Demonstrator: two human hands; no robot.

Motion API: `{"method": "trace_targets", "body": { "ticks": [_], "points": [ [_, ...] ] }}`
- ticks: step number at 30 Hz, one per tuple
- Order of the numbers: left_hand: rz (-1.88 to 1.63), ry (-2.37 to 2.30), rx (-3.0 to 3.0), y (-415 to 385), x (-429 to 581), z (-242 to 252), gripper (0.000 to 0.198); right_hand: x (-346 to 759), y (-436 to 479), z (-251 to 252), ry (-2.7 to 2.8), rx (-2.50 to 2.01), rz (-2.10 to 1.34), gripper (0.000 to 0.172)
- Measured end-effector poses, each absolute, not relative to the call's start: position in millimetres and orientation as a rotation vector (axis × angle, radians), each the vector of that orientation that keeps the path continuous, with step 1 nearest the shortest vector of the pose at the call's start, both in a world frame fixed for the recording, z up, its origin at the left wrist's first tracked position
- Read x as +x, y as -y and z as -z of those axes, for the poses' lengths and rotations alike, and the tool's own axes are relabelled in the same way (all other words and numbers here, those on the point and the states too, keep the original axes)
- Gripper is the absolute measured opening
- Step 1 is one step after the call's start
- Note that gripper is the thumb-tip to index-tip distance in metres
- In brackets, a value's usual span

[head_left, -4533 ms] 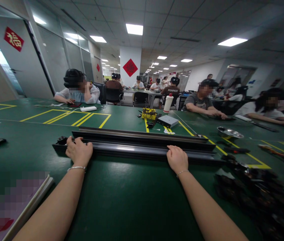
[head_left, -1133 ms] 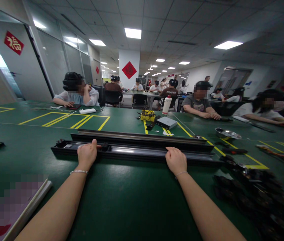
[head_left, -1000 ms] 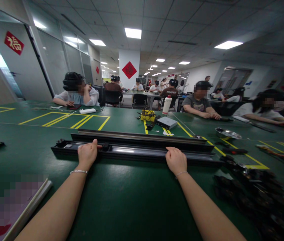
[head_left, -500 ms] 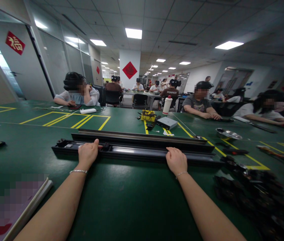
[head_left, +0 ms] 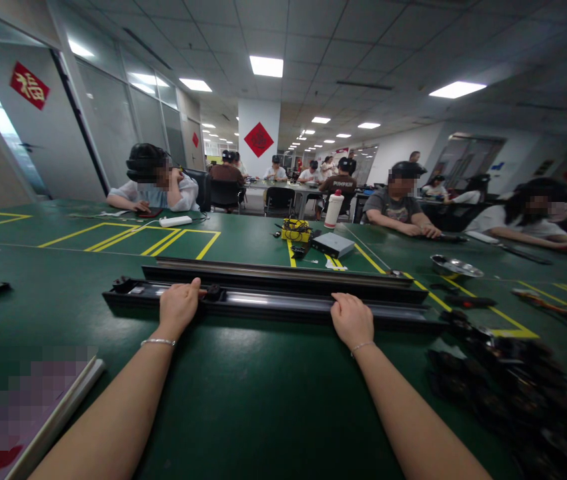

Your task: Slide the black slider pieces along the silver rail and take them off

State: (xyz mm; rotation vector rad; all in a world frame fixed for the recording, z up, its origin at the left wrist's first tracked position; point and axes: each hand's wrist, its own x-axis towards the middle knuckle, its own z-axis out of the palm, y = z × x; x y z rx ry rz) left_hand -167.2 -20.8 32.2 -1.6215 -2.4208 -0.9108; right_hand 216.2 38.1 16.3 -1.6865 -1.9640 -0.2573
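A long black channel-shaped rail (head_left: 273, 307) lies crosswise on the green table, its inner strip shiny. My left hand (head_left: 178, 307) is closed over its left part, thumb raised, beside a small black block (head_left: 212, 293) seated in the channel. Another black block (head_left: 123, 285) sits at the rail's left end. Toward the right end, my right hand (head_left: 353, 321) has its fingers curled over the near wall; their tips are partly hidden. Just behind lies a second long black rail (head_left: 283, 277), touched by neither hand.
Many small black parts (head_left: 508, 387) are heaped at the right. Beyond stand a metal bowl (head_left: 456, 267), a grey box (head_left: 333, 245), a yellow object with wound cable (head_left: 296, 231) and a white bottle (head_left: 333, 209). People sit across the table (head_left: 243, 400).
My left hand has slid slightly to the right along the rail, closer to the small black block. My right hand and both rails look almost the same.
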Motion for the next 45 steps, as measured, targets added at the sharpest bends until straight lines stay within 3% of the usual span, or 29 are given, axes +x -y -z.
{"method": "trace_targets", "body": {
  "ticks": [45],
  "points": [
    [0.992,2.195,-2.003,17,-137,-33,0.056,216,-38,-17,1.966,-1.680,0.245,0.037]
  ]
}}
